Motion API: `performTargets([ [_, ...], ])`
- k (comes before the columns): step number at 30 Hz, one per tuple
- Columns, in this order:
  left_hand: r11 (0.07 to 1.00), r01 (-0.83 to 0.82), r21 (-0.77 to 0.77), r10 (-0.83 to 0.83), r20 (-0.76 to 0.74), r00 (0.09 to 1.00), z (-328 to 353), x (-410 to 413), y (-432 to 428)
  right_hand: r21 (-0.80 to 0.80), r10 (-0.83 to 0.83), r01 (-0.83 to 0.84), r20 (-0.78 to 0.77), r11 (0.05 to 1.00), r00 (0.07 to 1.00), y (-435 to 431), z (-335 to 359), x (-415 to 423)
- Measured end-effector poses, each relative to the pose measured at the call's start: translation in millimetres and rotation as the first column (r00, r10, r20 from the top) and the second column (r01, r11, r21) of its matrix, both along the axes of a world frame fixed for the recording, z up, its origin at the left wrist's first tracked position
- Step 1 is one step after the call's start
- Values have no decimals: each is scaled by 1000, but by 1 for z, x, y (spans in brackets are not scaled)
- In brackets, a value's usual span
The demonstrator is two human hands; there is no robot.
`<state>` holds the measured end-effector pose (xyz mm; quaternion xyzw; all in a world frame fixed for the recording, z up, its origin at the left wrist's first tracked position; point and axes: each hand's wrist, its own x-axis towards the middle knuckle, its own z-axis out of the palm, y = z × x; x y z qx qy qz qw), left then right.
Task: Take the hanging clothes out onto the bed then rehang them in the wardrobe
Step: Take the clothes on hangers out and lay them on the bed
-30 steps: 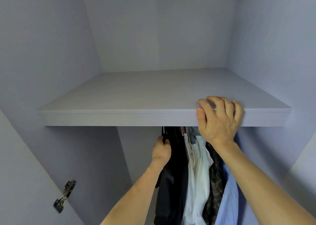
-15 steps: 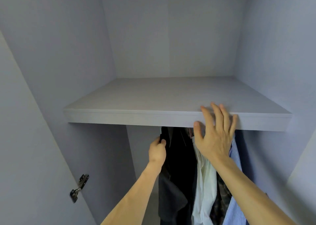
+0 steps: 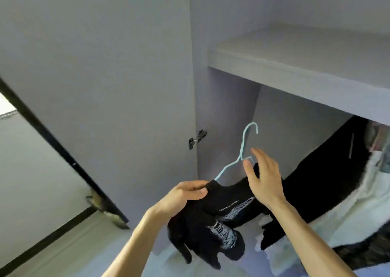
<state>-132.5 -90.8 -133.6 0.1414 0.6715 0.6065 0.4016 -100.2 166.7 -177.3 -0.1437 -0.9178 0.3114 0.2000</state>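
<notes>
1. Since half a second ago, the black top (image 3: 213,224) has come out from under the shelf (image 3: 295,74). It is now held in the open, below the shelf and off its left end, where before it hung among the other clothes directly beneath it.
2. In the same span the right hand (image 3: 263,181) has left the shelf's front edge, where it lay spread flat, and dropped to a spot below the shelf's left end.
3. The left hand (image 3: 185,196) is lower than the shelf and further left of it than the right hand. Its thumb and curled fingers pinch the shoulder of the black top, right where the cloth meets the hanger's arm.
4. The top is on a pale blue wire hanger (image 3: 242,148). Its hook points up towards the underside of the shelf and is hooked on nothing.
5. The right hand's fingers are straight and slightly apart, holding nothing. Its thumb tip is just beside the hanger's neck; whether it touches cannot be told.
6. The black top bunches and droops below the left hand, with a pale printed design showing on its front.
7. The other hanging clothes (image 3: 329,171) are under the right part of the shelf: a dark garment with white fabric (image 3: 358,203) beside it, both blurred.
8. Left of the shelf stands the open wardrobe door (image 3: 105,87). A metal hinge (image 3: 197,138) sits on its edge, lower than the shelf.
</notes>
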Motion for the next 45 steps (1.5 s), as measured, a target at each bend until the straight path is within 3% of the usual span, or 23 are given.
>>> performTargets([
  [3,995,-91,-41,92,29,995,-12,31,-78,18,262,-263,62,965,963,-54,-18,-9],
  [6,967,-230,-112,230,-8,973,-18,78,-150,-71,427,-424,27,903,904,-123,-31,5],
  [12,858,-425,-289,389,-174,905,-16,211,-248,-112,723,-726,-69,679,687,-254,-55,68],
  [16,728,-596,-340,545,-241,803,-14,304,-269,-69,868,-871,-74,487,491,-330,-57,135],
  [19,543,-777,-318,723,-294,625,-16,370,-278,-24,946,-950,-83,311,312,-375,-51,186],
  [22,291,-911,-292,830,-396,393,-15,426,-282,22,985,-988,-72,156,154,-415,-37,224],
  [27,-65,-973,-222,878,-475,50,-15,510,-288,65,989,-990,-79,-124,-129,-472,-17,281],
  [32,-282,-933,-223,855,-499,-139,-9,570,-292,33,954,-954,-8,-299,-299,-522,-20,314],
  [35,-385,-896,-221,840,-486,-241,-5,597,-300,-30,939,-938,12,-344,-345,-552,-29,322],
  [41,-495,-835,-240,816,-459,-352,2,633,-315,-410,896,-843,120,-347,-427,-598,-46,325],
  [45,-598,-763,-247,757,-487,-436,7,654,-334,-551,855,-767,173,-328,-490,-624,-48,330],
])
